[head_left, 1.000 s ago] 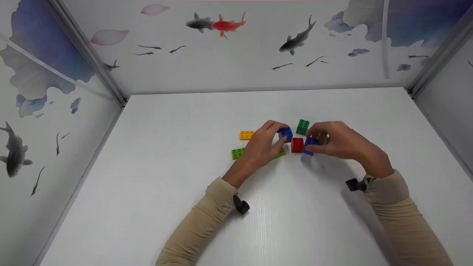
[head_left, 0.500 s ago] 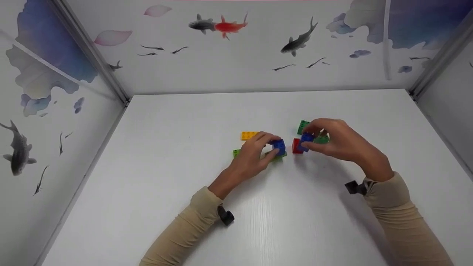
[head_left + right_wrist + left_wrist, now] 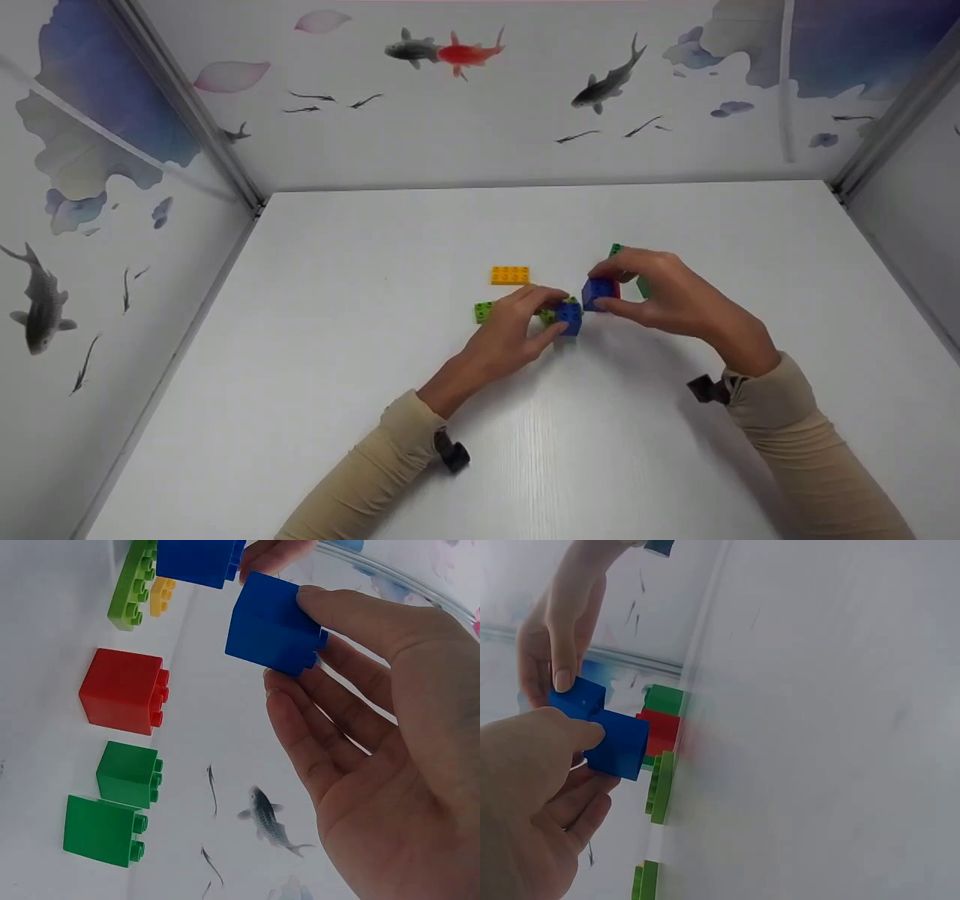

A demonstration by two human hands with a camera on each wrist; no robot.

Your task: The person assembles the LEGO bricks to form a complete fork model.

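My left hand [image 3: 510, 322] pinches a blue building block [image 3: 570, 319] between thumb and fingers, above a flat light-green brick [image 3: 131, 592]. Just to its right, my right hand [image 3: 667, 300] holds a second blue block [image 3: 598, 294] the same way. Both blocks are raised off the table, as the right wrist view shows. The right block's studs [image 3: 319, 649] point toward my right palm. In the left wrist view the two blocks overlap. A red block [image 3: 124, 694] stands on the table, mostly hidden behind the right-hand block in the head view.
Two green blocks [image 3: 127, 774] stand beyond the red one, partly covered by my right hand in the head view. A flat yellow brick [image 3: 510, 275] and another light-green brick [image 3: 484, 311] lie left. White walls with painted fish [image 3: 607, 79] enclose the table [image 3: 375, 247].
My left hand has drawn its blue block left and nearer to me. The right hand has lifted its block and brought it left, past the red block, tilting it.
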